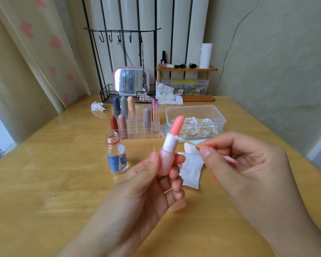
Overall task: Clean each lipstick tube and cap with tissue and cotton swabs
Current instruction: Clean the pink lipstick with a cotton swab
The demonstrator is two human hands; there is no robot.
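Note:
My left hand (152, 180) grips an uncapped pink lipstick tube (168, 151) upright, its coral bullet raised out of the white collar. My right hand (248, 162) pinches a wooden cotton swab (188, 142), and the swab's white tip touches the collar just below the bullet. A crumpled white tissue (192, 168) lies on the table behind my left fingers. A pink cap (177, 205) lies on the table under my left hand, mostly hidden. Several capped lipsticks stand in a clear organizer (137, 127).
An open small glass bottle (116, 154) stands left of my hands. A clear box of cotton swabs (195, 121) sits behind the tissue. Used tissues (97, 106) lie near the wire basket and mirror (131, 80). A wooden shelf (186, 68) holds cosmetics and a paper roll.

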